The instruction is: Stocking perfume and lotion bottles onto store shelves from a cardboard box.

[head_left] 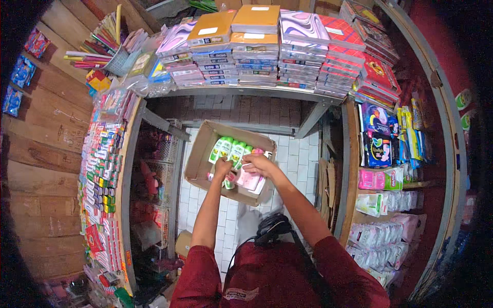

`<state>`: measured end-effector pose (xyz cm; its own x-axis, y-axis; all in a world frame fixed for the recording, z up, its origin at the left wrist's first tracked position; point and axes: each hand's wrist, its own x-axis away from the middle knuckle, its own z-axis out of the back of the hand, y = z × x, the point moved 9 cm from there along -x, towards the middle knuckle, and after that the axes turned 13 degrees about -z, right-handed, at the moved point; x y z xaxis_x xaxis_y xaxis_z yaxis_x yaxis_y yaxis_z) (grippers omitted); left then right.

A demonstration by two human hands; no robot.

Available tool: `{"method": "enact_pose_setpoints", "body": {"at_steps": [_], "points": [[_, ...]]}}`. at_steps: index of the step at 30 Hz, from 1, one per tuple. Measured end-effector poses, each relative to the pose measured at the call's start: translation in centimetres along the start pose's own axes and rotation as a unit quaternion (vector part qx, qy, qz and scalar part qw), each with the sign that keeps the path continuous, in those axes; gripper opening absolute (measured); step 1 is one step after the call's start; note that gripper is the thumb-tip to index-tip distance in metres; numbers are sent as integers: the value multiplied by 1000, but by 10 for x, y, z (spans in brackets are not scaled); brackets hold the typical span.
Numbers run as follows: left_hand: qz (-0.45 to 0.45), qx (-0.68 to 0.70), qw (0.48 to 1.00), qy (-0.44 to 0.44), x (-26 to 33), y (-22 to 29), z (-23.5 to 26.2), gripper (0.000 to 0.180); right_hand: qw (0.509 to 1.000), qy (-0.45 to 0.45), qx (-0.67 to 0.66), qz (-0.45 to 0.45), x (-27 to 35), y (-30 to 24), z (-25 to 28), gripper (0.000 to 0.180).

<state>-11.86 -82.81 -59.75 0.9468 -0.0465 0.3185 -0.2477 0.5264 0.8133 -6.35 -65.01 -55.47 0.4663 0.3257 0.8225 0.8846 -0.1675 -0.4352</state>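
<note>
An open cardboard box [197,167] sits on the floor in front of me. A row of green-and-white bottles [237,150] lies along its far side, and a pale pink pack [250,180] is at its near right. My left hand [223,166] is inside the box at the near end of the bottles, its fingers closed; whatever they hold is hidden. Beside it, my right hand [259,164] reaches over the pink pack with its fingers curled in toward the bottles. What is in that hand is too small to make out.
Stacks of wrapped books [257,56] stand on the far shelf. Small boxes fill the left shelf [128,190]. Pad packs and pouches [382,205] line the right shelf. White floor tiles [294,159] surround the box, and flattened cardboard [326,185] leans at the right.
</note>
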Motion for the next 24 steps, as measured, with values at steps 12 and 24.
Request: {"method": "enact_pose_setpoints", "body": {"at_steps": [12,24], "points": [[-17,-144,989,-43,-88,-96,15,67,960,114,166,195,-186,59,12,40],[-140,-95,984,-62,-105,-116,-8,70,944,310,-14,110,-274,106,33,79]]}}
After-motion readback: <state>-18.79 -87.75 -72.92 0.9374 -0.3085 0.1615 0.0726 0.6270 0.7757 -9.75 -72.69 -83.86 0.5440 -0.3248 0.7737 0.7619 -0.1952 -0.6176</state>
